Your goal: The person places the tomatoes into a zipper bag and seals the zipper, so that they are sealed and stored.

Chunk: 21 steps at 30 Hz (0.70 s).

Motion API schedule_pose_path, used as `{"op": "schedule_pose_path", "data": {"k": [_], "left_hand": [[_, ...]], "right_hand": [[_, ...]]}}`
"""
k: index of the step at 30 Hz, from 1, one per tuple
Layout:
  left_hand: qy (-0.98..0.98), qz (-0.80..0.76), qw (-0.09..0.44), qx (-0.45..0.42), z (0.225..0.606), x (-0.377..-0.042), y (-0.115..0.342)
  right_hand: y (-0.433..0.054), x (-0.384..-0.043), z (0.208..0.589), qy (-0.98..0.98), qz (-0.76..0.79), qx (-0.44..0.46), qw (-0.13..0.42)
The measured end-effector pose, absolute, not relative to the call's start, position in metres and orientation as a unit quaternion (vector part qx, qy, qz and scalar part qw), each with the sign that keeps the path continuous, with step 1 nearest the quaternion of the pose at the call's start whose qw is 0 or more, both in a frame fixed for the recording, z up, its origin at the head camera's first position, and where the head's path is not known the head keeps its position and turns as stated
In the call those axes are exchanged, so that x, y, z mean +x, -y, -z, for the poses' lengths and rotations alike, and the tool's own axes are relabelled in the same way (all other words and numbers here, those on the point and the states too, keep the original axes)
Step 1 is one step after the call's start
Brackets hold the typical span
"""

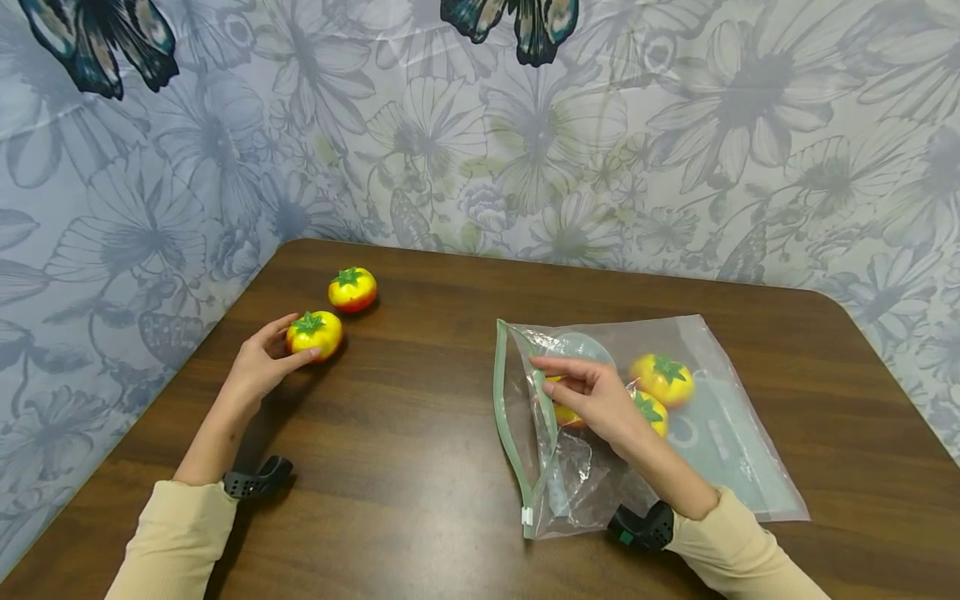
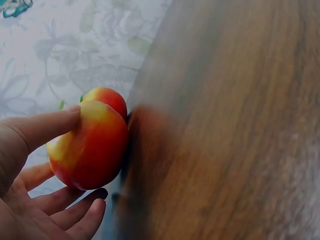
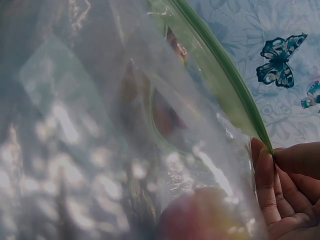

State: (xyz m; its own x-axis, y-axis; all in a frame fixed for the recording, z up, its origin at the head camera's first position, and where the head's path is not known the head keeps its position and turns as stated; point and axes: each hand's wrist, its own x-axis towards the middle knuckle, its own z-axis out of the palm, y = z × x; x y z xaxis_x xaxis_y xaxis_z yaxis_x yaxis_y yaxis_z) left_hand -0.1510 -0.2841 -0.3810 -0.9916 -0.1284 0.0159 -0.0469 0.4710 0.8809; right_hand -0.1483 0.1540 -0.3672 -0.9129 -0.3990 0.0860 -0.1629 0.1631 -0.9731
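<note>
My left hand (image 1: 258, 364) holds a yellow and red tomato (image 1: 318, 337) with a green leafy top, at the left of the table. In the left wrist view the thumb lies on one side of this tomato (image 2: 95, 150) and the fingers reach round below. A second tomato (image 1: 352, 292) sits just behind it. On the right, my right hand (image 1: 596, 400) pinches the green-edged mouth of a clear zip bag (image 1: 738, 450). The right wrist view shows the green rim (image 3: 225, 70) between thumb and fingers. Several tomatoes lie inside the bag, one partly hidden by my hand.
A brown wooden table (image 1: 405, 467) carries everything. Its far edge meets a flower-patterned cloth (image 1: 540, 150) with dark butterflies. A white slider (image 1: 527, 516) sits at the near corner of the bag's mouth, which faces left.
</note>
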Motion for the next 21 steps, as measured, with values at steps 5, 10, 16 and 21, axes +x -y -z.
{"op": "schedule_pose_path", "data": {"k": [5, 10, 16, 21], "left_hand": [[0.860, 0.506, 0.033, 0.056, 0.3818, -0.1516, 0.2824], [0.863, 0.501, 0.043, 0.055, 0.3820, -0.1521, 0.2815], [0.863, 0.500, 0.049, 0.055, 0.3816, -0.1520, 0.2808], [0.863, 0.499, 0.048, 0.056, 0.3803, -0.1521, 0.2785]], "right_hand": [[-0.1548, -0.1497, 0.3680, -0.754, 0.622, -0.189, 0.094], [-0.1556, -0.1504, 0.3682, -0.752, 0.624, -0.191, 0.094], [-0.1561, -0.1513, 0.3682, -0.754, 0.622, -0.190, 0.095], [-0.1566, -0.1515, 0.3681, -0.753, 0.623, -0.190, 0.095]]}}
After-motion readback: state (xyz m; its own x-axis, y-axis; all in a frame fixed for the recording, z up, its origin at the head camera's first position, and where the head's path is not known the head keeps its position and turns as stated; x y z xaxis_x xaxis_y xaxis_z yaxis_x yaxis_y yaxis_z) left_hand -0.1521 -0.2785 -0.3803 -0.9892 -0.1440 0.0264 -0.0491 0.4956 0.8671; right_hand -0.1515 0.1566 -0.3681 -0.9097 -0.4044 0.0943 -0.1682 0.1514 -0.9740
